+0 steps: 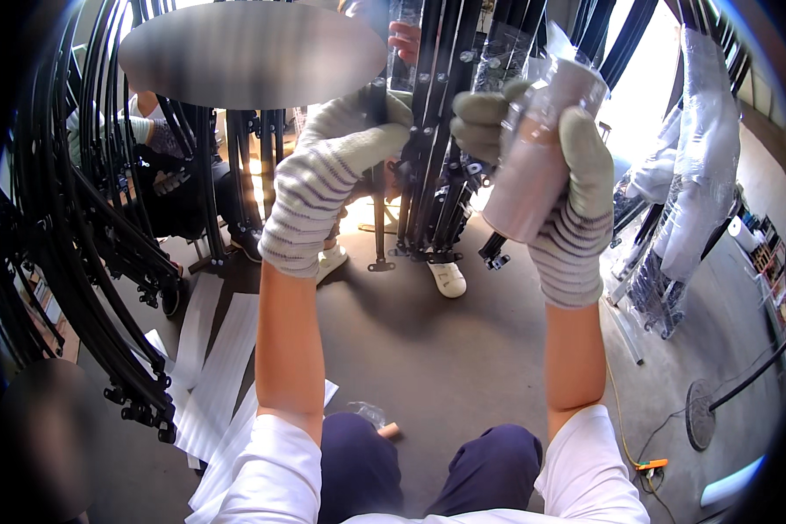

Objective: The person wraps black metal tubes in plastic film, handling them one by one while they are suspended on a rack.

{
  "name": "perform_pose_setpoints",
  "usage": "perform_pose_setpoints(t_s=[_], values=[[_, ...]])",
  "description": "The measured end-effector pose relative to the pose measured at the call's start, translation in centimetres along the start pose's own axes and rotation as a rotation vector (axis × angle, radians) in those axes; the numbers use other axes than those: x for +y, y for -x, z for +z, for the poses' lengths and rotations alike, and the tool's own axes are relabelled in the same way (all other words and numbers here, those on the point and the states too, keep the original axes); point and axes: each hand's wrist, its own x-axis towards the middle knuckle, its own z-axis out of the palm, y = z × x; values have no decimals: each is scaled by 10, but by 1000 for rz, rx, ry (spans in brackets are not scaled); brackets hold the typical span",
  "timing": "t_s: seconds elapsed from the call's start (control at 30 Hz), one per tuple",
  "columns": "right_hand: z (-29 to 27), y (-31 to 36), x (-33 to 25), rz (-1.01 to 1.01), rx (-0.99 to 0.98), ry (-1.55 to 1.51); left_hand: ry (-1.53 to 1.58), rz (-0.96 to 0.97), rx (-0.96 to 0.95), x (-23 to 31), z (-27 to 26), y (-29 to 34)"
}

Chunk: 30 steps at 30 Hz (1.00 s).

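My left hand [323, 170], in a pale striped work glove, is closed around a slim black metal bar [379, 210] that hangs upright in front of me. A roll of clear stretch film [533, 170] sits in my gloved right hand [581, 188], tilted, with its loose film bunched at the top. My thumb lies along one side of the roll and the fingers are on the other. Between my two hands stands a bundle of black metal bars [426, 131] with small brackets, partly wrapped in clear film.
More curved black bars [87, 288] hang at the left. Film-wrapped bundles [694, 166] stand at the right. White foam strips [223, 375] and a cardboard tube [389, 430] lie on the floor. Another person's white shoe [447, 279] shows behind the bars. A cable [624, 419] runs along the floor at right.
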Motion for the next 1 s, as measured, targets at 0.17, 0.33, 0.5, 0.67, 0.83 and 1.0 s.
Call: perform_pose_setpoints(t_s=[0.17,0.33,0.5,0.67,0.83,1.0], values=[[-10,32,0,117,148,-122,-110,-105,-20,0,12,-6],[-14,46,6,219,79,-195,-97,53,74,-38,-2,4],[-21,47,22,225,12,-273,-407,406,446,-6,45,59],[-21,55,26,386,-39,-303,-776,282,156,10,69,73],[-10,69,41,379,101,-341,-11,43,343,-7,63,84],[-9,77,59,485,86,-319,-30,-53,462,-39,54,100]])
